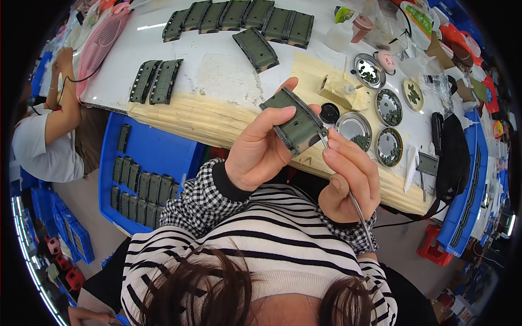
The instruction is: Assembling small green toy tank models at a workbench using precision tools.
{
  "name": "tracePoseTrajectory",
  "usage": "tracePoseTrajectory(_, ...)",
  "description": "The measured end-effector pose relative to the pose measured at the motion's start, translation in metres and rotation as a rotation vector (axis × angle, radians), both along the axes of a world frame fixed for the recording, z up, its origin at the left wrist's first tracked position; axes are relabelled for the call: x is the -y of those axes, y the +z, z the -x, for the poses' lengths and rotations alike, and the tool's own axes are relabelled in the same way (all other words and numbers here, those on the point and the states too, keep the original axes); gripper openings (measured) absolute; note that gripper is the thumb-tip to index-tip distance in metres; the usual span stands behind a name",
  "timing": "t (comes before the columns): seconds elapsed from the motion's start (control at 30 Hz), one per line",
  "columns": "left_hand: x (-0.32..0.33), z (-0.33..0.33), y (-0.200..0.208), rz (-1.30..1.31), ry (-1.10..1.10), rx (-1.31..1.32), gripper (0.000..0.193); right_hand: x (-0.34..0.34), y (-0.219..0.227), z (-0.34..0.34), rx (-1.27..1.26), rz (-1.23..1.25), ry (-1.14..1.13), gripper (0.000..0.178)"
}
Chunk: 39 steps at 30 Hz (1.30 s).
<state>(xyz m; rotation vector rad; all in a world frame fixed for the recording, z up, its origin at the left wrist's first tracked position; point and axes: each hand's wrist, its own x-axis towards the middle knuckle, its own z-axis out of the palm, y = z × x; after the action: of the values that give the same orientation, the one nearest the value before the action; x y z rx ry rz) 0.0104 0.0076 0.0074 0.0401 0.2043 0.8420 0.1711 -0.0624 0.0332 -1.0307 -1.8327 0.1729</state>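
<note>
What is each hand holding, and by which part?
Left hand: a dark green rectangular case, gripped at its left side. Right hand: a slim silver metal tool, pinched near its tip.

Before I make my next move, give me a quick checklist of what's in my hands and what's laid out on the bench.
1. Green case gripped: ok, the left fingers hold it above the bench.
2. Metal tool in grip: ok, the right fingers hold it, tip at the case's right end.
3. Tool tip touching the case: cannot tell, the contact is too small to make out.
4. Small green parts at hand: ok, some lie in the nearest metal dish.
5. Loose case lined up: not ok, it sits turned out of line with the row of cases.
</note>
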Motion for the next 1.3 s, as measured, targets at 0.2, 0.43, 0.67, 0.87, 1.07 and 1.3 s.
tracePoseTrajectory(0.2,-0.001,-0.001,-0.002,0.018,-0.008,-0.018,0.053,-0.002,-0.005,-0.002,-0.03,-0.003,0.007,0.025)
tracePoseTrajectory(0.43,-0.008,0.001,0.001,-0.03,-0.035,-0.055,0.054,-0.003,0.003,-0.006,0.001,0.025,0.036,0.029)
tracePoseTrajectory(0.67,-0.007,0.003,0.0,-0.033,-0.04,-0.029,0.054,-0.005,0.008,-0.006,-0.001,0.041,0.074,0.032)
tracePoseTrajectory(0.87,-0.009,0.002,-0.001,-0.001,-0.051,-0.039,0.051,-0.006,0.004,-0.008,-0.027,0.041,0.071,0.029)
tracePoseTrajectory(1.07,-0.011,0.003,-0.003,0.02,-0.061,-0.012,0.051,-0.011,-0.003,-0.013,-0.188,0.043,0.071,0.026)
tracePoseTrajectory(1.3,-0.015,0.005,-0.009,0.26,-0.081,0.246,0.077,-0.01,-0.009,-0.018,-0.401,0.051,0.013,0.035)
